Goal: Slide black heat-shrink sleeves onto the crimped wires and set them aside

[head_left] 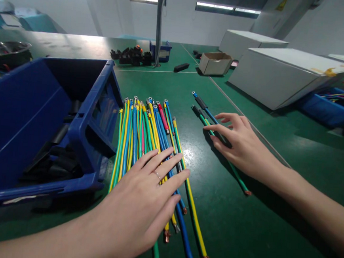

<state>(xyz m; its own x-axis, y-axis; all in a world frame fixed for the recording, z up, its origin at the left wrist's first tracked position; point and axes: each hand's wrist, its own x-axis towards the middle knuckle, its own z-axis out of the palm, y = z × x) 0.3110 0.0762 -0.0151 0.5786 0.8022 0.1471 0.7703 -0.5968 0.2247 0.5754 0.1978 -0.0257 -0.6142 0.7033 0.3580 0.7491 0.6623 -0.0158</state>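
Observation:
My left hand (147, 196), with a ring on one finger, lies flat over a row of cables (126, 137) with its fingers stretched out. These are yellow-green, blue and red, most with metal ring lugs at the far end; some near ends show bare copper. At the right edge of the row lies a longer yellow-green cable (192, 198). My right hand (236, 140) hovers or rests over two separate cables, fingers apart. One is blue with a black sleeve (202, 103); the other is a green cable (237, 177) with a dark sleeve. Whether the fingertips touch them I cannot tell.
A blue bin (84, 122) with black sleeves (58, 165) inside stands at the left. Black parts (131, 56), a small cardboard box (215, 64) and a metal pole (159, 24) are farther back. White boxes (265, 78) and a blue tray of wires (330, 109) stand right.

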